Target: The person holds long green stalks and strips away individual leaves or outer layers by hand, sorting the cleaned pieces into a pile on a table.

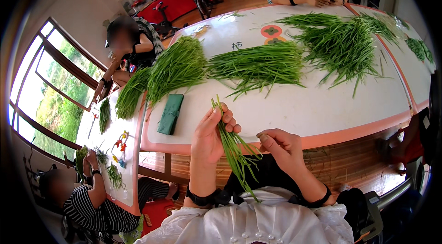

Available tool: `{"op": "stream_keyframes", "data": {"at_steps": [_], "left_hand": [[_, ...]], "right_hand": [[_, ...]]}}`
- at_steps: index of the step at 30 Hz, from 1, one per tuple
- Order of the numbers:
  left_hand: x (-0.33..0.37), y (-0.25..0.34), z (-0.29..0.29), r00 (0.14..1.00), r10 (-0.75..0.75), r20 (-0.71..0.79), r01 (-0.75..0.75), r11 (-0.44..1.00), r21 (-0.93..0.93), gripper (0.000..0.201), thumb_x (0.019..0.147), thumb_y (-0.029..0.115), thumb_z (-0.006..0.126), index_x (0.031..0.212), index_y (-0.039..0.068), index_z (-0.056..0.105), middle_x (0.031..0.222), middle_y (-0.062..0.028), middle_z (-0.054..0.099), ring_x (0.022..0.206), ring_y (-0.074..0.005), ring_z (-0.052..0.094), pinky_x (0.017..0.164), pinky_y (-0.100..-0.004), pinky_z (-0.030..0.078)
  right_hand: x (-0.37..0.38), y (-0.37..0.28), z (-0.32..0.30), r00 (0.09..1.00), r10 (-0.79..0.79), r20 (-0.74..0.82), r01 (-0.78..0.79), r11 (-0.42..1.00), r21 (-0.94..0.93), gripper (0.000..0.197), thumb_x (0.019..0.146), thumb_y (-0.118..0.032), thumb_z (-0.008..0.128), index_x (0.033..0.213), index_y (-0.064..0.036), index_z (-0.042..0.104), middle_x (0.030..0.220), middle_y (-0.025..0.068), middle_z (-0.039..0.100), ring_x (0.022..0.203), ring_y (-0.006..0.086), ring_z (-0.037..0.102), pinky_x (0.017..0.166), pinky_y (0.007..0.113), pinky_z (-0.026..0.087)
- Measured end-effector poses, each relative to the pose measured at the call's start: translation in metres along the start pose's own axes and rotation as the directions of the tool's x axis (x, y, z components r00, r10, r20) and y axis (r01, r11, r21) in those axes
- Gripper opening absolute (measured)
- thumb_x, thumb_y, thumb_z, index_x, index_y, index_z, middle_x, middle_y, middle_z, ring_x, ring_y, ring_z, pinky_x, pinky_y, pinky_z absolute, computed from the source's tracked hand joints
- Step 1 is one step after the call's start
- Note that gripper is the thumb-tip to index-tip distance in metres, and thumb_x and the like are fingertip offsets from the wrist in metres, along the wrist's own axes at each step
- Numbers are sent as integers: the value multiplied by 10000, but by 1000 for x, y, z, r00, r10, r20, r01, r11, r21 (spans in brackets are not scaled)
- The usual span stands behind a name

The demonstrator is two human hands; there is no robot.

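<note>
**Hands at the table's near edge, a bunch of green stalks between them**

While the left hand rises upright from its forearm, fingers curled shut around a thin bunch of long green chive-like stalks, the right hand sits just beside it, fingers bent inward and thumb tucked toward the lower leaves. The right hand's fingertips come close to the stalks, but whether they pinch any I cannot tell. The bunch stands tilted: its cut ends poke up above the left fist, over the near edge of the white table with a salmon-pink rim, and its leafy tails hang down toward the person's lap. Both wrists wear dark bands.

On the tabletop, well apart from the hands, lie three loose heaps of the same greens, spread from the left corner toward the far right side. A folded dark green cloth pouch rests near the table's left edge, just below the leftmost heap. Other people sit along the far edge and at a second table to the left, handling greens of their own.
</note>
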State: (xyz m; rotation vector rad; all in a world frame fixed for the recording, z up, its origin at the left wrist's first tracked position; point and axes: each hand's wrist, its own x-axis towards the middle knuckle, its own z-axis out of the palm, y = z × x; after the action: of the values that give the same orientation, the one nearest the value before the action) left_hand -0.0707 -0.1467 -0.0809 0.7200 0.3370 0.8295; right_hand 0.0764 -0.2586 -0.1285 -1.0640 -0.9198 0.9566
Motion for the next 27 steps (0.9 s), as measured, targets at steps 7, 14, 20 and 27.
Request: {"op": "stream_keyframes", "data": {"at_steps": [7, 14, 20, 27], "left_hand": [[1, 9, -9, 999, 1, 51, 2, 998, -55, 127, 916, 211, 481, 950, 88, 483, 768, 8, 419, 657, -104, 384, 641, -276, 366], [-13, 34, -33, 997, 81, -12, -81, 996, -38, 155, 915, 206, 485, 981, 66, 494, 770, -2, 446, 669, -115, 435, 674, -293, 403], [-26, 55, -51, 989, 130, -65, -128, 991, 47, 190, 920, 208, 482, 1036, 59, 500, 786, -3, 470, 681, -115, 467, 675, -287, 410], [-54, 85, -72, 969, 213, -123, -195, 970, 146, 258, 923, 218, 481, 1097, 28, 507, 807, -25, 496, 711, -144, 496, 712, -330, 439]], "right_hand": [[-14, 7, -54, 992, 126, 27, -123, 988, -97, 192, 879, -146, 556, 868, 35, 617, 665, 22, 584, 621, 62, 545, 553, 196, 428], [-62, 7, -115, 963, 260, -78, -270, 948, -170, 195, 875, -132, 521, 766, 14, 590, 599, 6, 536, 549, 52, 475, 507, 198, 388], [-78, 51, -132, 954, 290, -80, -249, 615, -748, 204, 870, -170, 498, 895, 0, 609, 746, 83, 580, 646, 136, 521, 578, 268, 410], [-65, 86, -139, 953, 295, 72, 30, 146, -989, 445, 873, -431, 416, 1103, -96, 596, 1104, 202, 561, 1043, 378, 505, 889, 449, 396]]}}
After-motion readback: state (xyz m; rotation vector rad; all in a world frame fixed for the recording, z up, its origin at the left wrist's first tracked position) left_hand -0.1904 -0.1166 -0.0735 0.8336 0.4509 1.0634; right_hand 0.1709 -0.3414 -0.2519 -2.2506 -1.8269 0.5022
